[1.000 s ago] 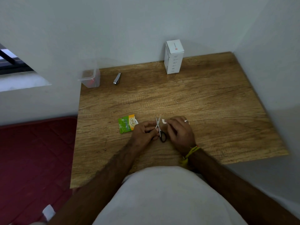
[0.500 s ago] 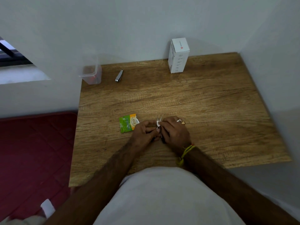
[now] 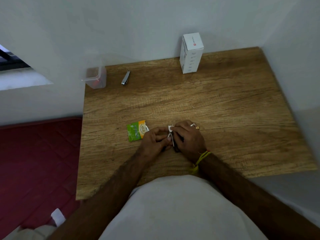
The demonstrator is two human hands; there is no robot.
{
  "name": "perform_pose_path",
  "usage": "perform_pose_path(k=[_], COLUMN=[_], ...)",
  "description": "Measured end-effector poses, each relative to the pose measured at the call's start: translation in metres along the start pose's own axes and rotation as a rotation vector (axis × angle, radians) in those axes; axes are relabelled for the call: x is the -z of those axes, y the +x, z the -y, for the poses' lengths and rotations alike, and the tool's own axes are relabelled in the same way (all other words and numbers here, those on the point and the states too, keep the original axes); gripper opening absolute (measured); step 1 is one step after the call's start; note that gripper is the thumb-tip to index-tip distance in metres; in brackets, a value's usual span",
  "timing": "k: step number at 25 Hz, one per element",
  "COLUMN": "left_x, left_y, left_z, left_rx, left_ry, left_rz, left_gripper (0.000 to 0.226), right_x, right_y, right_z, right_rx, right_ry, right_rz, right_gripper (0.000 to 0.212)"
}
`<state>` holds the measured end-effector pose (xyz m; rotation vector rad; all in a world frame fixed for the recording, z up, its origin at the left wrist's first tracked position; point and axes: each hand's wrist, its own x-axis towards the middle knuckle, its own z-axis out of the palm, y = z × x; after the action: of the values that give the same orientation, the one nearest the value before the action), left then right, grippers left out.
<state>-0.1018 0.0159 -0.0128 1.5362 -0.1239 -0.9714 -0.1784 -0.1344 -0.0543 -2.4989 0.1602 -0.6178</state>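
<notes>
My two hands meet at the front middle of the wooden table (image 3: 225, 110). My left hand (image 3: 154, 137) curls around a small pair of scissors (image 3: 172, 142), thumb against the metal blades; the black handles are mostly hidden under my right hand. My right hand (image 3: 187, 137) pinches a small white piece (image 3: 170, 128) at the tip of the blades. A torn-open green and orange sachet (image 3: 136, 131) lies flat just left of my left hand.
A nail clipper (image 3: 125, 77) and a clear plastic container (image 3: 95, 77) sit at the back left of the table. A tall white box (image 3: 191, 52) stands against the back wall. Walls close the back and right sides. A red mat (image 3: 34, 153) covers the floor on the left.
The scissor blades, spread apart a second ago, are now together. My right hand has moved in with the white piece against the blade tips, and both hands sit closer.
</notes>
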Motion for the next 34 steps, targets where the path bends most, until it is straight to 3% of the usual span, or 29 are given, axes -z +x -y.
perform_pose_path(k=[17, 21, 26, 31, 34], left_x=[-0.002, -0.002, -0.003, -0.002, -0.005], left_y=[-0.003, -0.004, -0.003, -0.003, -0.003], left_z=[-0.007, -0.006, -0.004, -0.003, -0.003], left_rx=[0.028, 0.011, 0.015, -0.013, -0.006], left_ry=[-0.010, 0.020, 0.007, 0.027, -0.038], left_rz=[0.016, 0.016, 0.003, -0.012, -0.056], left_gripper=[0.029, 0.027, 0.029, 0.030, 0.027], right_x=[-0.005, -0.002, -0.003, 0.003, 0.007], right_y=[0.002, 0.000, -0.002, -0.001, -0.002], right_z=[-0.006, -0.007, -0.001, 0.001, 0.003], right_rx=[-0.073, -0.170, 0.001, -0.001, -0.093], right_ry=[-0.025, 0.045, -0.014, 0.028, 0.095], right_rz=[-0.012, -0.120, -0.038, -0.027, -0.135], right_gripper=[0.027, 0.020, 0.019, 0.016, 0.016])
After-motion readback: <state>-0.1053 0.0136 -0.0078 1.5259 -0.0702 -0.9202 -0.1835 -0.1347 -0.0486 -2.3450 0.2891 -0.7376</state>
